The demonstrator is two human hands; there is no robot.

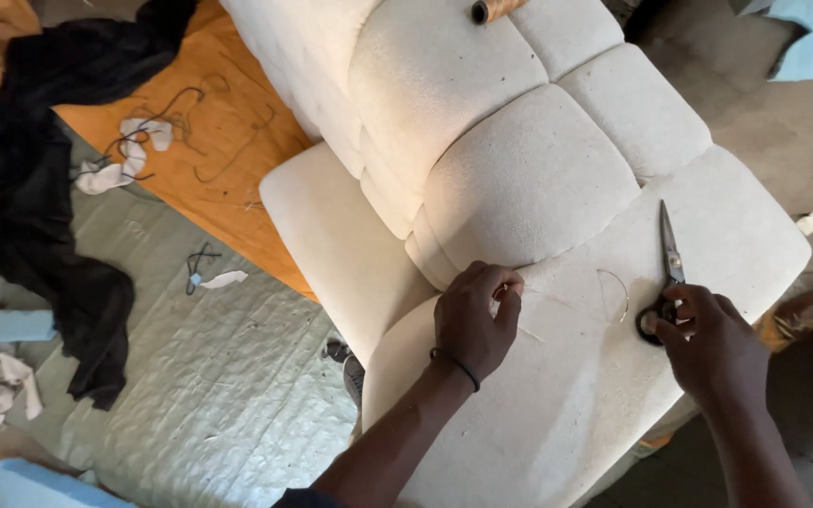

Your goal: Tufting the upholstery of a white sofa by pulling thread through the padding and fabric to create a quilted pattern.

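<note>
Scissors in the right hand, thread pinched by the left

The right hand [708, 343] fingers grip the scissors [668, 273], blades closed, long axis pointing to 12 o'clock. The thread [619, 285] lies at their 9 o'clock, on the cream cushion [519, 179]; the left hand [474, 320] pinches there, closed.

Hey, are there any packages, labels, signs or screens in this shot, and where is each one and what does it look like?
None show: no package, label, sign or screen.
Left hand: pinches a seam of the cream tufted upholstered cushion.
Right hand: grips dark metal scissors lying on the cushion.
Floor, left: black cloth and orange sheet.
</note>
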